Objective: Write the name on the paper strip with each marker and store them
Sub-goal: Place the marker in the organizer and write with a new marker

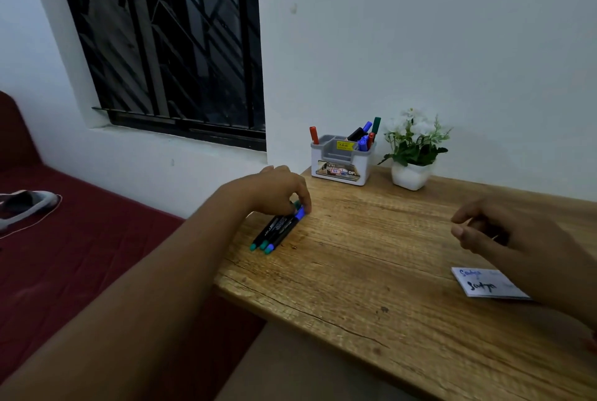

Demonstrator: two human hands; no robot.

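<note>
Three black markers (276, 230) lie side by side near the left edge of the wooden table (371, 271), two with green ends and one with blue. My left hand (274, 189) reaches over their far ends, fingertips curled down onto the blue-capped marker. My right hand (517, 242) hovers at the right with fingers loosely curled; it looks empty, but blur hides detail. Beneath it lies the white paper strip (484, 282) with a name written in blue and in black. A white organiser (339, 171) at the back holds several markers.
A white pot of white flowers (412, 155) stands right of the organiser against the wall. A barred window sits at the upper left. A dark red mattress (80, 255) with a shoe (26, 207) on it lies left of the table.
</note>
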